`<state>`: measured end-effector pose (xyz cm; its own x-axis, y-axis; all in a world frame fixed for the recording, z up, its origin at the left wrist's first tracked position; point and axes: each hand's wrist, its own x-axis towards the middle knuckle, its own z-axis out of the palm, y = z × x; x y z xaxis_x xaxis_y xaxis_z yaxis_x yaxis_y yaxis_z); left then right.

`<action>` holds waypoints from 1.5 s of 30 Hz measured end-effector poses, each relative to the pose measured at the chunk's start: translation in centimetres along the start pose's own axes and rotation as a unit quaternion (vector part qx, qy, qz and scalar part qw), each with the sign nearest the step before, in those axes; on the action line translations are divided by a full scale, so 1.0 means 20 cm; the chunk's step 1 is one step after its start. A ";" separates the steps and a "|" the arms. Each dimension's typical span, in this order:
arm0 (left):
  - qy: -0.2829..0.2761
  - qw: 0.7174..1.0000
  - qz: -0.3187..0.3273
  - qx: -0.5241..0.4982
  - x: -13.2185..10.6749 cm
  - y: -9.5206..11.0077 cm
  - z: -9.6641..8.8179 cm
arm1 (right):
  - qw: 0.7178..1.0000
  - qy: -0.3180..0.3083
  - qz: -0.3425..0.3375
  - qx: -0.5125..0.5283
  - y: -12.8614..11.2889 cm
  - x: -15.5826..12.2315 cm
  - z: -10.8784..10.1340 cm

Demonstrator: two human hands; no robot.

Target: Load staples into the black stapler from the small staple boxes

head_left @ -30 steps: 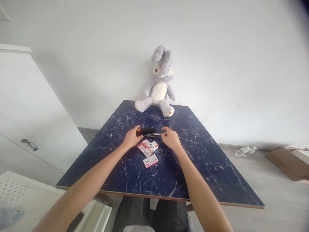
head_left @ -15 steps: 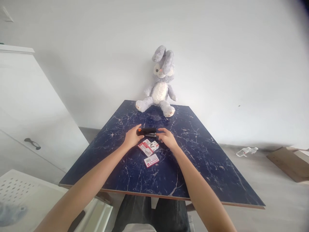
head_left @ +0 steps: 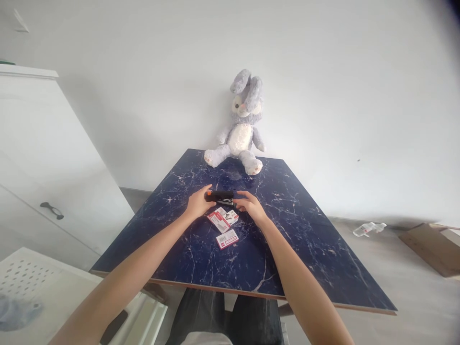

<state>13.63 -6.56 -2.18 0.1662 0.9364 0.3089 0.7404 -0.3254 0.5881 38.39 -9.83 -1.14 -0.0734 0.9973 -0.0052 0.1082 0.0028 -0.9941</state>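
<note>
A black stapler [head_left: 220, 195] with an orange end lies on the dark blue marbled table [head_left: 294, 239]. My left hand [head_left: 198, 203] grips its left, orange end. My right hand [head_left: 249, 205] holds its right end, fingers over the front. Just in front of the stapler sit three small red and white staple boxes: two side by side [head_left: 223, 219] and one nearer to me [head_left: 227, 239].
A grey plush rabbit [head_left: 241, 125] sits at the table's far edge against the white wall. A white cabinet [head_left: 39, 163] stands at the left, a white perforated surface [head_left: 32, 282] at the lower left. On the floor at the right lie a plastic bottle [head_left: 368, 228] and a cardboard box [head_left: 431, 244].
The stapler's metal tray, drawn out to the right a second ago, is now pushed back in. My right hand has moved left against the stapler's end.
</note>
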 end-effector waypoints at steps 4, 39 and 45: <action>0.003 1.000 -0.005 -0.002 0.00 0.00 0.00 | 1.000 -0.009 0.012 0.025 -0.02 -0.01 0.01; -0.030 0.994 0.045 -0.094 0.01 0.00 -0.05 | 0.990 0.082 -0.019 -0.113 0.12 0.08 0.02; -0.019 0.995 0.050 -0.089 -0.02 0.06 0.01 | 0.988 0.100 -0.023 -0.116 0.13 0.09 0.03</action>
<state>14.56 -7.29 -1.88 0.2595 0.9017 0.3458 0.5933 -0.4313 0.6797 37.86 -8.10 -3.78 0.1122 0.9901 0.0840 0.3355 0.0419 -0.9411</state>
